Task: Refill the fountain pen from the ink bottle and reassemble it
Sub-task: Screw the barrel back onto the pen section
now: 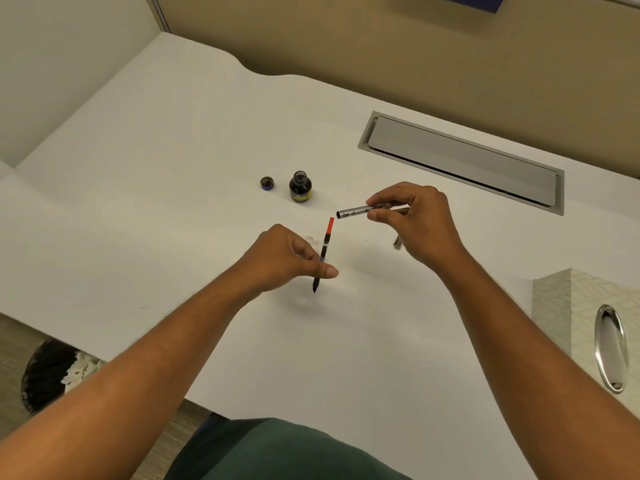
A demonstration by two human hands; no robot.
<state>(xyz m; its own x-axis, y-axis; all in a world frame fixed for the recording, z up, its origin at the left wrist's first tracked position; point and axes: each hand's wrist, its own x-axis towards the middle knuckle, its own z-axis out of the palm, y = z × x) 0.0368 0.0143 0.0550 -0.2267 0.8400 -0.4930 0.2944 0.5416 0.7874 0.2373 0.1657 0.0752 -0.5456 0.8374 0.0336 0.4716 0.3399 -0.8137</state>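
Green fabric (277, 452) of the person's clothing fills the lower edge, and both bare forearms reach forward from it over the white tabletop (173, 168). Left hand (287, 258): its grip is pinched round the fountain pen's nib section (322, 254), thumb and curled fingers closing on the middle of the black shaft. This piece stands nearly upright, nib tip down just above the tabletop, with an orange-red converter end at the top. Right hand (412, 223): fingertips and thumb pinch the silver pen barrel (356, 212), which lies almost level in the air, its open end pointing left toward the orange-red tip; the two parts are near each other but apart. Behind the hands stands the ink bottle (300, 187), uncapped, dark, with a yellow label; its cap (267, 183) lies just beside it to the left, open side up. A small metal piece (398, 242) shows on the tabletop, partly hidden by the right hand. A grey cable hatch (460, 161) is set into the tabletop at far right; a patterned tissue box (568, 306) sits at the right edge. A dark waste bin (52, 379) stands below the tabletop at left.
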